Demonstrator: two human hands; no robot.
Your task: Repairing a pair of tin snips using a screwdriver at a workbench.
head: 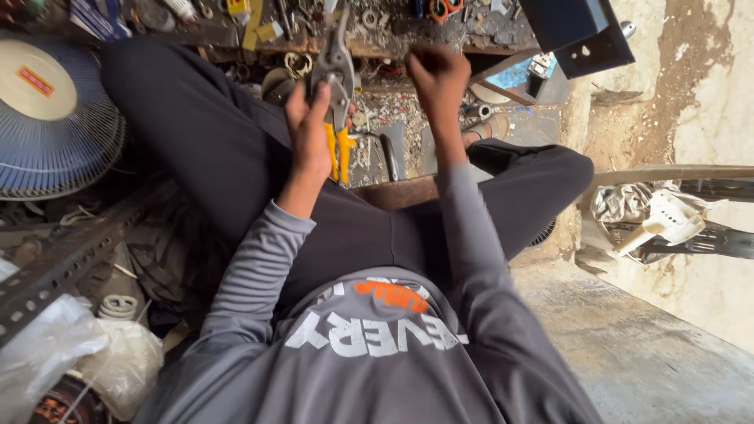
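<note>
— Above the person's lap, near the cluttered workbench edge, what sits in the left hand?

— Metal snips with yellow handles, held upright, grey jaws pointing up toward the bench. The fingers are clamped around the handles, thumb side toward the camera.

— And the right hand?

— Raised beside the snips, just apart from them, fingers curled together at the bench edge. It is blurred, so I cannot tell whether it pinches anything.

— How do the arms lie?

— Both forearms in grey sleeves reach forward from the chest, the left bent inward, the right nearly straight, over legs in dark trousers spread wide.

— Room around them?

— Tight on the left: a blue fan grille and a perforated steel angle bar crowd that side, with plastic bags at the lower left corner. On the right, bare concrete floor lies open beyond the knee.
</note>
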